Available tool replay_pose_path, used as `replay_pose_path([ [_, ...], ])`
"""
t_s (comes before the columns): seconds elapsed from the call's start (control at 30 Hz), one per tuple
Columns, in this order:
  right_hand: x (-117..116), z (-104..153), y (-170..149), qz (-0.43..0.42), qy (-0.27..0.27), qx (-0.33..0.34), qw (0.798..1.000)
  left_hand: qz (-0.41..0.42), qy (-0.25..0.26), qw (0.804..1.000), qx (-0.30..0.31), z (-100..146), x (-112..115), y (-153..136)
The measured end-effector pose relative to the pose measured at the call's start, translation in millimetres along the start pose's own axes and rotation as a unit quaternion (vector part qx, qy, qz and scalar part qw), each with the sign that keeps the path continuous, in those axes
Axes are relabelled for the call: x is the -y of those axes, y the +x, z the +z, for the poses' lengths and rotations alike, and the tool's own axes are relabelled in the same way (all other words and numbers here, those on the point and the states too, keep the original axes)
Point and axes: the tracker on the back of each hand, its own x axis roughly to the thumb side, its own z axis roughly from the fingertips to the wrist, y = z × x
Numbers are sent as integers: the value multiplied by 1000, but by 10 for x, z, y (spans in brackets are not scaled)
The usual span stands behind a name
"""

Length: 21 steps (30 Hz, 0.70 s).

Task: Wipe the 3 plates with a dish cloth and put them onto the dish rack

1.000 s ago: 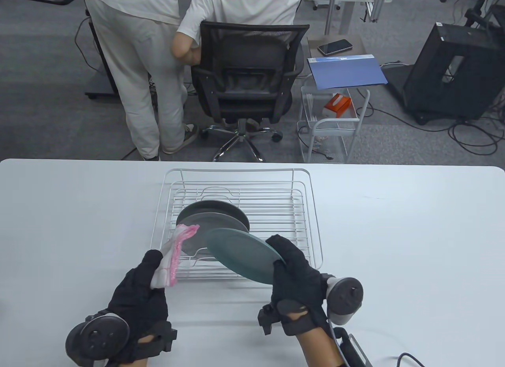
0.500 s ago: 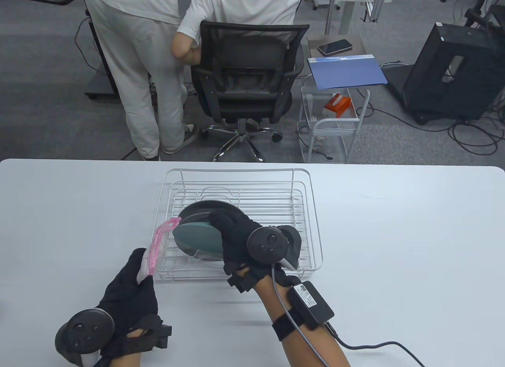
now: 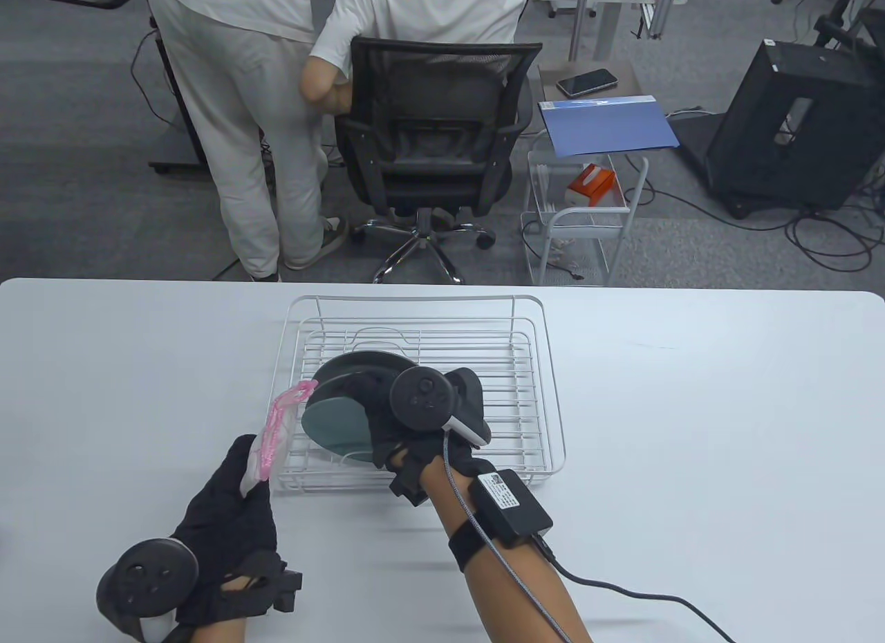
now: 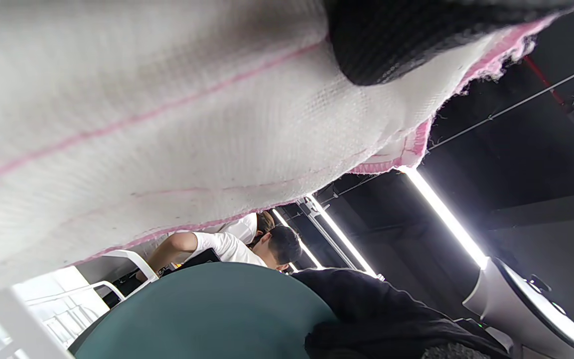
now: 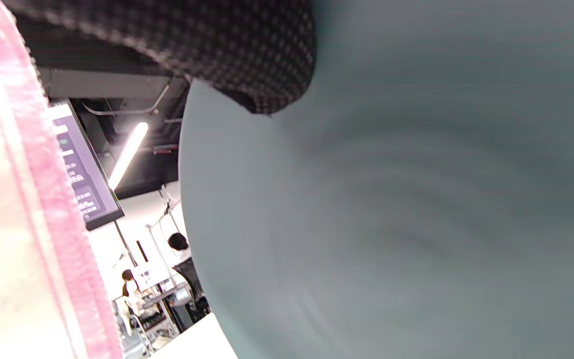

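My left grip point(image 3: 231, 515) is at seven o'clock on the surface point(image 3: 691, 408), fingers pinched on the cloth point(image 3: 273, 439), which sticks up toward the rack point(image 3: 415, 387) at its left rim. My right grip point(image 3: 397, 425) reaches over the near left part of the rack, curled round the green plate point(image 3: 335, 422) and holding it tilted inside the rack. Just behind it, toward twelve o'clock, dark plates point(image 3: 359, 370) lean in the rack; how many I cannot tell.
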Motion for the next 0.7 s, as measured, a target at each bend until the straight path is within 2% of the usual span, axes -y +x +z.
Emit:
replay_pose_path([
  [0.23, -97, -42, -1, 34, 21, -20, 999, 0, -2, 1000, 0, -3, 3, 0],
  [0.4, -111, -46, 0, 45, 12, -34, 998, -4, -4, 1000, 2, -2, 11, 1],
  [0.6, 5, 36, 44, 42, -9, -17, 999, -9, -7, 1000, 7, 2, 27, 12],
  [0.7, 138, 143, 65, 27, -44, -14, 999, -12, -10, 1000, 12, 11, 41, 32],
])
